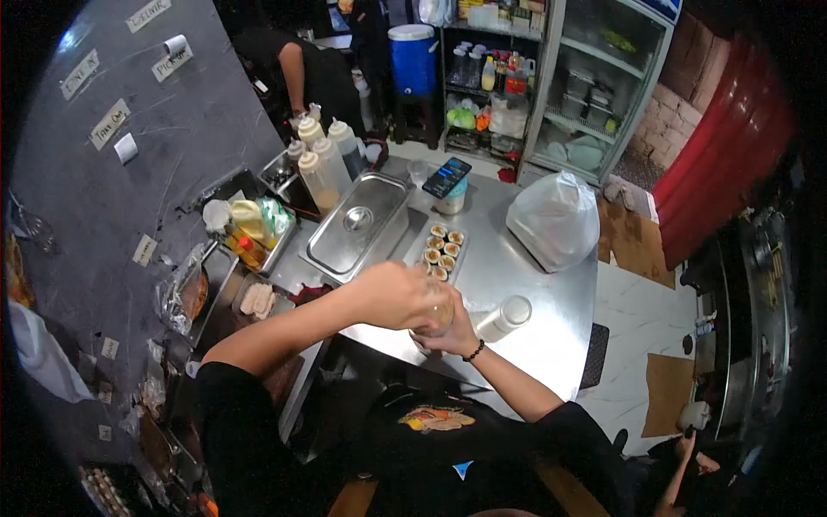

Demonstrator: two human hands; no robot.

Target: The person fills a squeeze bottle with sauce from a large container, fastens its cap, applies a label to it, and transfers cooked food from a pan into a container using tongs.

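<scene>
My two hands meet above the near edge of the steel table. Between them is a small see-through container (440,318), mostly covered by fingers, so its exact kind cannot be made out. My right hand (457,332), with a dark bead bracelet at the wrist, wraps around it. My left hand (394,293) is closed at its upper side, slightly blurred. Just beyond them lies a clear tray of sushi rolls (444,251), cut side up in two rows. To the right of my right hand stands a white-topped bottle (508,317).
A lidded steel pan (358,222) and squeeze bottles (320,172) stand left of the rolls. A phone (447,177) leans on a tub (450,200). A tied white plastic bag (558,220) sits at the right. Other people are at the back and lower right.
</scene>
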